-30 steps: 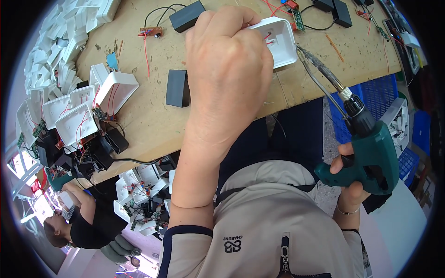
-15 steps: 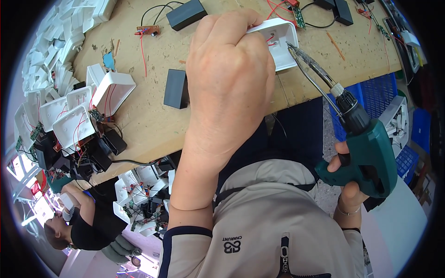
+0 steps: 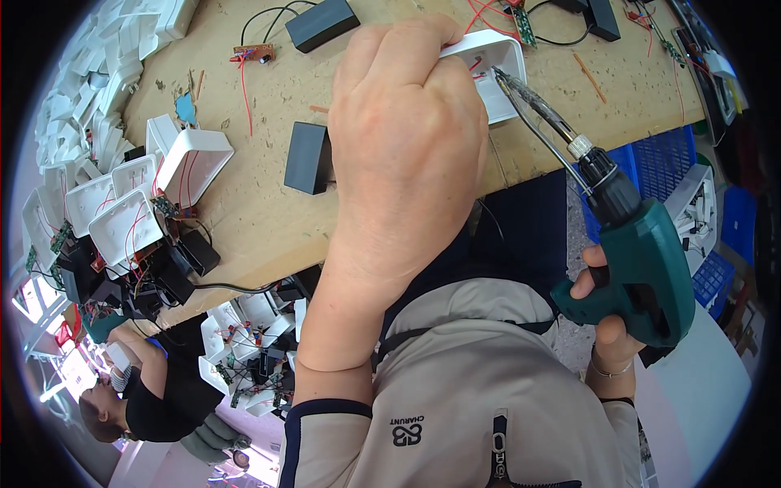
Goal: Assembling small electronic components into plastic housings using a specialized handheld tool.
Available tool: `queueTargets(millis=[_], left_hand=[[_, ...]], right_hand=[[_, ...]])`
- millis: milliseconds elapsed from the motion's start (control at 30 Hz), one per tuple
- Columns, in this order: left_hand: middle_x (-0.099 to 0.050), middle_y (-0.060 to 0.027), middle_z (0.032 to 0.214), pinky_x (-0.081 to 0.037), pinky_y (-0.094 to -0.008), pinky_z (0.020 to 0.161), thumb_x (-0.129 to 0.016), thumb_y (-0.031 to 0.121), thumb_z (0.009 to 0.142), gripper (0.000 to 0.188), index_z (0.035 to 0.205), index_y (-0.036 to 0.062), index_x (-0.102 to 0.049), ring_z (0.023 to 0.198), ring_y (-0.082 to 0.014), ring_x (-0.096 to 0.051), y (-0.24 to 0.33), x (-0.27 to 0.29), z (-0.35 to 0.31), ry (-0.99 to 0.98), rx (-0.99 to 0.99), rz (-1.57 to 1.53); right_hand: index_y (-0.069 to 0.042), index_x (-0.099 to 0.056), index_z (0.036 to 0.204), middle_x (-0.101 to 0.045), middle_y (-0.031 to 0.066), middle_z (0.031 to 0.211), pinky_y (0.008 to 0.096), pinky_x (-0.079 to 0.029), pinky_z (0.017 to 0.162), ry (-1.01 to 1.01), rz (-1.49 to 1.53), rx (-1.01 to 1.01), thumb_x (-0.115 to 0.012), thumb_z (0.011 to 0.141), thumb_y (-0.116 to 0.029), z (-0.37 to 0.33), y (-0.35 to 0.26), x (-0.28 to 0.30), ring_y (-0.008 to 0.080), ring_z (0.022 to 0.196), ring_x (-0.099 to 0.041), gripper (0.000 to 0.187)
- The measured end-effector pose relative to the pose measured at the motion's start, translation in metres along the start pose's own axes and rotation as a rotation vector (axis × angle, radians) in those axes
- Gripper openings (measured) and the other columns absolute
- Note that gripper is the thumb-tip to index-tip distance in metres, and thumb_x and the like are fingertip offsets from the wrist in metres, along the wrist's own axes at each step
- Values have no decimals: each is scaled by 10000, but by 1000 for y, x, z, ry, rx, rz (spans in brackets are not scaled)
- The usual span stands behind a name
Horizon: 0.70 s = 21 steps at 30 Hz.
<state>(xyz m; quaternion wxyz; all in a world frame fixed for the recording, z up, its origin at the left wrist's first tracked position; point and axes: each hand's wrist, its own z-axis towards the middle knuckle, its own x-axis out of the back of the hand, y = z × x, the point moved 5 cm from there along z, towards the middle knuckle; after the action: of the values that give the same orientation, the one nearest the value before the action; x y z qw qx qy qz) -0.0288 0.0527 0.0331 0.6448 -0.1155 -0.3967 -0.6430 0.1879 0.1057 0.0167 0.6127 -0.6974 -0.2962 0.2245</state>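
The left hand (image 3: 407, 154) is clamped over a white plastic casing (image 3: 498, 69) at the near edge of the wooden tabletop (image 3: 244, 220), fingers curled around its rim, while the right hand (image 3: 606, 313) is wrapped tight on the grip of a green soldering gun (image 3: 643, 260) whose tip sits inside the casing by a red wire, so the step looks like soldering a joint; the next move calls for a steady tip and a still casing. In view: one gun, one held casing, four or five more open casings at the left (image 3: 122, 211), and at least three black boxes (image 3: 309, 159).
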Motion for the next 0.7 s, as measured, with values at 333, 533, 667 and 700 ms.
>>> queueTargets(millis=[333, 533, 667, 700], left_hand=[[-538, -122, 868, -393, -341, 658, -519, -8, 590, 48, 620, -37, -496, 750, -264, -484, 2, -2, -2, -6, -13, -1], [-539, -120, 871, -395, -341, 657, -518, -15, 589, 45, 622, -36, -495, 746, -262, -483, 2, -1, -3, 9, -19, -11], [-539, -114, 876, -396, -339, 657, -515, -14, 598, 37, 624, -34, -497, 757, -257, -484, 2, -2, -3, 7, -18, 8], [-538, -112, 875, -396, -338, 657, -513, -13, 601, 35, 624, -33, -497, 759, -255, -483, 2, -2, -3, 13, -17, 9]], right_hand=[[80, -409, 1115, -541, 168, 963, 223, -468, 572, 17, -26, -42, -684, 612, -470, 3, -2, -5, 152, 699, -562, 794], [78, -402, 1124, -540, 172, 966, 223, -468, 575, 14, 5, -43, -687, 622, -449, 3, -2, -5, 155, 704, -563, 782], [78, -403, 1124, -540, 171, 966, 223, -467, 573, 10, 5, -37, -688, 625, -445, 3, -2, -5, 154, 703, -561, 777], [78, -404, 1122, -539, 169, 964, 223, -466, 571, 16, 3, -40, -686, 627, -446, 3, -2, -6, 153, 703, -561, 774]])
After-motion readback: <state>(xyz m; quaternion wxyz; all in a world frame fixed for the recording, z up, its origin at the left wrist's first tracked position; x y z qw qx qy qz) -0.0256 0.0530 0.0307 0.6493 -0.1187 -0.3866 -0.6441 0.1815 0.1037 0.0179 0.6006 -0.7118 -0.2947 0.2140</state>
